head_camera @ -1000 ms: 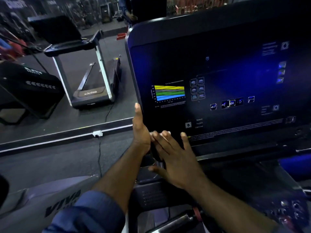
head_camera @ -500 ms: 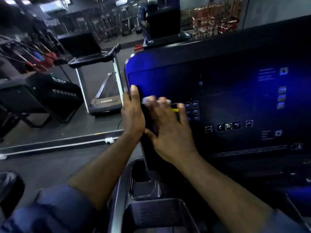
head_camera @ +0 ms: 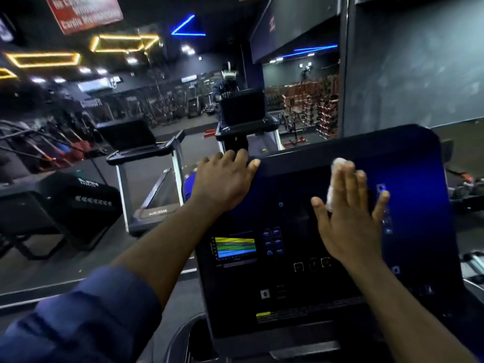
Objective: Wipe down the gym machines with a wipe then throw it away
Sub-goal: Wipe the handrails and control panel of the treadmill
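Note:
A dark treadmill console (head_camera: 419,231) with a small coloured chart and lit icons fills the lower right. My left hand (head_camera: 222,182) holds its top left corner, fingers curled over the upper edge. My right hand (head_camera: 348,218) lies flat on the upper part of the panel with fingers spread and straight. Under those fingers is a white wipe (head_camera: 336,179), pressed against the panel; its crumpled end sticks out above my fingertips.
A mirror wall ahead reflects a second treadmill (head_camera: 149,179) and a black padded bench (head_camera: 60,203) at the left. Further back in it a person (head_camera: 227,87) stands behind another console. Weight racks (head_camera: 309,111) show at the back right.
My left hand slid up the console's left edge to its top corner. My right hand carried the wipe from the lower left of the panel up and to the right.

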`<state>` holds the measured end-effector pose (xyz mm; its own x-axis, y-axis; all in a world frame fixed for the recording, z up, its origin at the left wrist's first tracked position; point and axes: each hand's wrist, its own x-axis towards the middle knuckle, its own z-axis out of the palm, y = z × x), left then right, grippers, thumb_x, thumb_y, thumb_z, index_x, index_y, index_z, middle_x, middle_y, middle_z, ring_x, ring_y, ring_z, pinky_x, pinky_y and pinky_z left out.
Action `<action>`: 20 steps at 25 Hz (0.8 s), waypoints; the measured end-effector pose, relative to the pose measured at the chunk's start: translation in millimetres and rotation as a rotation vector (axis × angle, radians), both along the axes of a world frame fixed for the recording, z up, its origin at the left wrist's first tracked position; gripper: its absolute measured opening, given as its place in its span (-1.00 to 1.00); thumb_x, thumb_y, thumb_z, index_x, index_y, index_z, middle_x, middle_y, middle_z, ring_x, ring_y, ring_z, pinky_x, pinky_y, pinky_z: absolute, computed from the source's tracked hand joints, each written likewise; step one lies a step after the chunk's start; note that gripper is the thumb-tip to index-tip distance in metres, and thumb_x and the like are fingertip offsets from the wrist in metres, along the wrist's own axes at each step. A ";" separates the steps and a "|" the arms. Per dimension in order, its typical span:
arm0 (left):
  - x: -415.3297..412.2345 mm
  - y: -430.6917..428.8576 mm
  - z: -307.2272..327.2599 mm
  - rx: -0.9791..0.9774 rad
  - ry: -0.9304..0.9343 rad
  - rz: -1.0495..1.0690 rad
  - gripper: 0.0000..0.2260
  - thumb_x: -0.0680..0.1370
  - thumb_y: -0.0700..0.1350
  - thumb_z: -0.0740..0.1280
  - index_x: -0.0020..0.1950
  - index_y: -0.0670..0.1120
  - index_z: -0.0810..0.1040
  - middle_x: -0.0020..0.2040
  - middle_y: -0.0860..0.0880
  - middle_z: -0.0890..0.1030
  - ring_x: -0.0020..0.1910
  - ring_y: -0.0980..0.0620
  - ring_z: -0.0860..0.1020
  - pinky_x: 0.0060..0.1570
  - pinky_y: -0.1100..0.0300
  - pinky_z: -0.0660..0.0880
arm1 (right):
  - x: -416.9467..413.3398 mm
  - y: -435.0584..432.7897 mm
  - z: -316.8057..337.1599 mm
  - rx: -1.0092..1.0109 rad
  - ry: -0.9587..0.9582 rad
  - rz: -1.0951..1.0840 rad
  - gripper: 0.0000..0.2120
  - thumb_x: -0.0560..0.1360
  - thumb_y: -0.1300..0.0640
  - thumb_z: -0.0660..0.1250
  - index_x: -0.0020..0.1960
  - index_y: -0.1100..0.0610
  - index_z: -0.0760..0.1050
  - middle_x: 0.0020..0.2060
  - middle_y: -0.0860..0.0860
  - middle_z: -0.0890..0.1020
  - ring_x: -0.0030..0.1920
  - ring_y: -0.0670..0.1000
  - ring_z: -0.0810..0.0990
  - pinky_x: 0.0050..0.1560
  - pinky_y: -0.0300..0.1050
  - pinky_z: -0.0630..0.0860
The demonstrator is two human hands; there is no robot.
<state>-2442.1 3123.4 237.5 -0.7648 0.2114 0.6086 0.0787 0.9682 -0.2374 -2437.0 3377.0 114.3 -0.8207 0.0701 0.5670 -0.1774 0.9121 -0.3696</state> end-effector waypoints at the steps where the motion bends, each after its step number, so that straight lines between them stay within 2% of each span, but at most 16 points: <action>1: -5.6 11.3 8.3 -0.015 -0.062 -0.037 -0.56 0.74 0.24 -0.05 0.16 -0.04 0.46 0.05 -0.14 0.64 0.04 -0.27 0.62 -0.09 -0.10 0.50 | 7.5 8.7 -12.4 -0.066 -0.039 -0.064 -0.24 0.67 -0.37 -0.18 0.67 -0.02 -0.39 0.66 -0.07 -0.33 0.66 0.03 -0.31 0.57 0.47 -0.19; 3: -17.8 32.5 16.7 -0.021 -0.153 -0.101 -0.54 0.73 0.27 -0.07 0.16 -0.04 0.43 0.08 -0.16 0.65 0.05 -0.28 0.63 -0.12 -0.08 0.47 | 33.9 -2.7 -39.2 -0.134 -0.091 -0.114 -0.17 0.63 -0.42 -0.20 0.68 0.06 -0.34 0.67 0.00 -0.30 0.67 0.09 -0.28 0.57 0.48 -0.12; 4: -23.5 44.1 15.9 -0.035 -0.165 -0.127 -0.53 0.73 0.28 -0.07 0.18 -0.05 0.43 0.10 -0.16 0.64 0.07 -0.27 0.63 -0.10 -0.09 0.48 | 48.3 -20.1 -49.1 -0.108 -0.090 -0.056 -0.13 0.61 -0.44 -0.17 0.69 0.09 -0.29 0.68 0.02 -0.25 0.68 0.12 -0.24 0.59 0.44 -0.12; 7: -26.9 73.2 3.8 -0.051 -0.084 -0.100 -0.52 0.72 0.27 -0.04 0.19 -0.07 0.47 0.09 -0.16 0.64 0.04 -0.28 0.63 -0.06 -0.08 0.46 | 63.9 -79.3 -53.6 0.160 0.003 0.252 -0.10 0.59 -0.49 0.00 0.71 0.04 -0.09 0.70 -0.02 -0.02 0.69 0.10 -0.08 0.64 0.26 -0.16; 9: -25.0 74.9 -0.8 0.000 -0.031 -0.070 -0.51 0.71 0.25 -0.04 0.16 -0.08 0.50 0.05 -0.16 0.65 0.03 -0.29 0.62 -0.02 -0.09 0.45 | 43.3 -87.4 -22.2 0.274 0.071 0.290 -0.17 0.60 -0.48 -0.01 0.70 -0.03 0.05 0.68 -0.03 0.14 0.69 0.05 -0.02 0.63 0.22 -0.24; 10: -25.1 71.4 -3.4 0.026 -0.024 -0.068 -0.50 0.70 0.25 -0.05 0.16 -0.08 0.52 0.05 -0.16 0.65 0.04 -0.29 0.61 0.01 -0.10 0.45 | 29.3 -78.2 -4.4 0.303 0.074 0.256 -0.19 0.61 -0.48 -0.08 0.70 -0.03 0.05 0.69 -0.02 0.10 0.69 0.03 -0.07 0.61 0.22 -0.32; 11: -24.4 67.8 -5.7 0.045 -0.022 -0.068 -0.47 0.69 0.26 -0.06 0.18 -0.08 0.53 0.07 -0.16 0.65 0.07 -0.29 0.60 0.04 -0.12 0.45 | 16.1 -62.5 8.3 0.311 0.071 0.191 -0.18 0.61 -0.48 -0.16 0.71 -0.02 -0.05 0.70 -0.02 -0.03 0.69 0.02 -0.14 0.58 0.23 -0.40; 13: -22.8 63.8 -10.0 0.074 -0.023 -0.074 -0.43 0.68 0.28 -0.07 0.26 -0.09 0.54 0.14 -0.17 0.63 0.14 -0.28 0.57 0.13 -0.13 0.44 | -0.9 -13.5 9.5 0.196 0.023 0.056 -0.18 0.62 -0.47 -0.19 0.68 -0.04 -0.33 0.67 -0.08 -0.29 0.67 0.01 -0.26 0.56 0.29 -0.41; 14: -21.8 64.0 -12.0 0.087 -0.025 -0.076 -0.42 0.68 0.28 -0.06 0.32 -0.09 0.52 0.19 -0.17 0.61 0.18 -0.26 0.55 0.18 -0.13 0.42 | -1.2 12.4 0.1 0.115 -0.015 0.001 -0.17 0.63 -0.46 -0.16 0.66 -0.04 -0.41 0.65 -0.08 -0.35 0.66 0.02 -0.30 0.57 0.35 -0.35; 17: -11.7 66.7 -27.8 0.080 0.008 -0.084 -0.39 0.70 0.29 0.01 0.56 -0.11 0.36 0.42 -0.18 0.49 0.40 -0.25 0.44 0.44 -0.17 0.29 | 24.2 51.6 -46.6 -0.105 -0.118 -0.108 -0.15 0.61 -0.46 -0.18 0.65 0.01 -0.45 0.65 -0.04 -0.37 0.65 0.06 -0.34 0.57 0.47 -0.21; 18: -3.4 65.3 -39.3 0.069 0.018 -0.090 -0.35 0.70 0.29 0.01 0.64 -0.12 0.27 0.55 -0.19 0.37 0.54 -0.25 0.32 0.56 -0.18 0.17 | 36.5 40.9 -61.1 -0.173 -0.150 -0.139 -0.13 0.60 -0.46 -0.19 0.65 0.03 -0.44 0.65 -0.02 -0.37 0.65 0.06 -0.35 0.57 0.47 -0.18; 20: 15.4 62.7 -73.8 0.085 0.017 -0.151 -0.33 0.71 0.27 0.02 0.72 -0.09 0.11 0.72 -0.17 0.06 0.70 -0.19 0.00 0.65 -0.21 -0.06 | 56.5 -7.9 -78.5 -0.246 -0.150 -0.140 -0.14 0.63 -0.42 -0.13 0.67 0.06 -0.39 0.66 0.00 -0.33 0.66 0.09 -0.34 0.59 0.42 -0.17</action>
<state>-2426.7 3186.1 163.6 -0.7174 0.2707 0.6419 0.2215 0.9622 -0.1582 -2380.4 3369.0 35.8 -0.8664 0.3085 0.3927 0.0166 0.8037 -0.5948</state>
